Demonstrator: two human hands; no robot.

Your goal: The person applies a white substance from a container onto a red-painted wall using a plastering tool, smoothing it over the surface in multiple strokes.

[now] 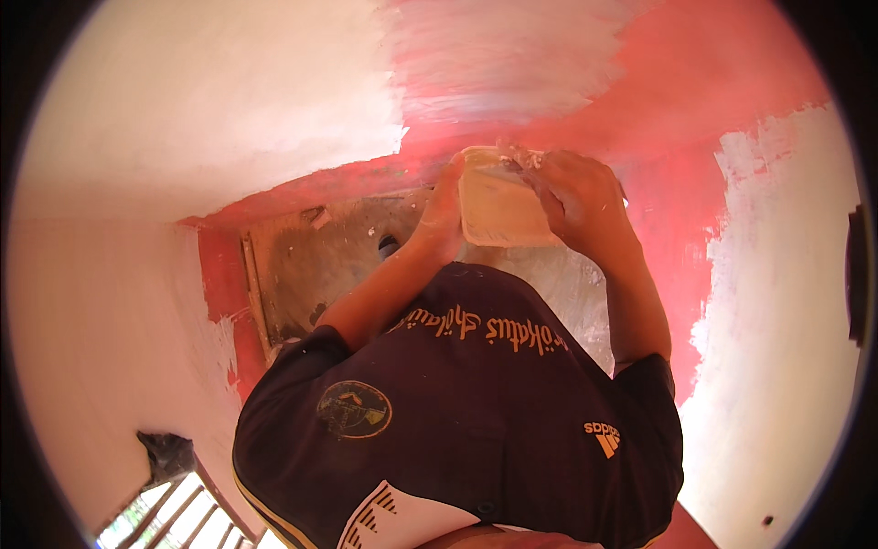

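Indoor renovation site, with patchy white coating [777, 247] over red walls [672, 220], dirty floor [343, 261], barred window [178, 512].

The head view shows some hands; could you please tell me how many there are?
2: the left hand holds the left side of the pale tub; the right hand is at the tub's upper right. No other hand shows.

Your short-sleeved shirt [512, 403] is near-black, with golden-orange lettering, a gold-ringed round emblem [355, 409], and a white panel [402, 520] barred in black. The rectangular tub [508, 238] before you is pale yellowish cream. Your surrounding walls [675, 238] are coral red and creamy white, with ragged colour borders. The floor [320, 261] looks brownish grey, flecked whitish.
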